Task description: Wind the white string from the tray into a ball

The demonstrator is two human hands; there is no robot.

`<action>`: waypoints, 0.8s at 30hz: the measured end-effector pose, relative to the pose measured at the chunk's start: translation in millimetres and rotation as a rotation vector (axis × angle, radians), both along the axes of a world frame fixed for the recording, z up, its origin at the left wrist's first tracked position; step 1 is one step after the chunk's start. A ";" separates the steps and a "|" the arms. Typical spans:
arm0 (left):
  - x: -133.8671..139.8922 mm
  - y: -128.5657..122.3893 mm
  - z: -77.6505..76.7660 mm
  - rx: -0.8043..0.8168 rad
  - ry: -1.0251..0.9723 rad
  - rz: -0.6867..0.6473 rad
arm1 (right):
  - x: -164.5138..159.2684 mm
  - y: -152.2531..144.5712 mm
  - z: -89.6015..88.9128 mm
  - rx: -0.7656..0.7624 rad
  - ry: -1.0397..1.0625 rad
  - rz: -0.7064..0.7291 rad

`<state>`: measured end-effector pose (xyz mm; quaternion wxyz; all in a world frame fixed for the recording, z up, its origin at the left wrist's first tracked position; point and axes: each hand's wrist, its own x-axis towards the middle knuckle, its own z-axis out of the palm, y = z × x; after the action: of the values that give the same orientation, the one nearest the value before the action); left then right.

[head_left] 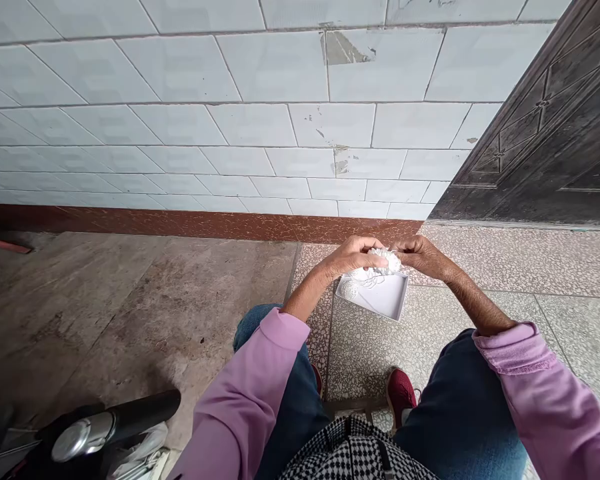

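Observation:
My left hand is closed around a bunched, ruffled piece of white yarn work, thumb on its front. At the right edge of that piece my right hand is pinched closed. What sits between its fingertips is too small to make out. Below both hands is a shallow white box. A ball of white yarn lies in its left part, and loose white yarn strands trail between the ball and the piece above.
A tiled white wall with a brown skirting runs ahead. A dark carved door stands at the right. At lower left lie a black and silver cylinder and plastic bags. My knees flank the speckled floor.

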<state>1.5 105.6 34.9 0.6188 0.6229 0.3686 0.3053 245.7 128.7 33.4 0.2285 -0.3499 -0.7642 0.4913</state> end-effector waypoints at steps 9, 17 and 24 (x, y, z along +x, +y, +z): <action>18.2 -0.8 -8.1 0.399 0.270 0.545 | -19.7 -14.2 5.3 0.388 -0.257 -0.269; 14.4 10.7 -6.6 -0.134 -0.479 0.638 | -45.1 -27.9 13.5 0.332 -0.093 -0.198; 11.5 9.6 -12.8 -0.159 -0.512 0.673 | -34.9 -20.5 14.0 0.258 -0.017 -0.233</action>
<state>13.0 115.2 22.0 0.6023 0.3224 0.4082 0.6055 210.8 108.2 47.4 0.3205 -0.4080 -0.7771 0.3562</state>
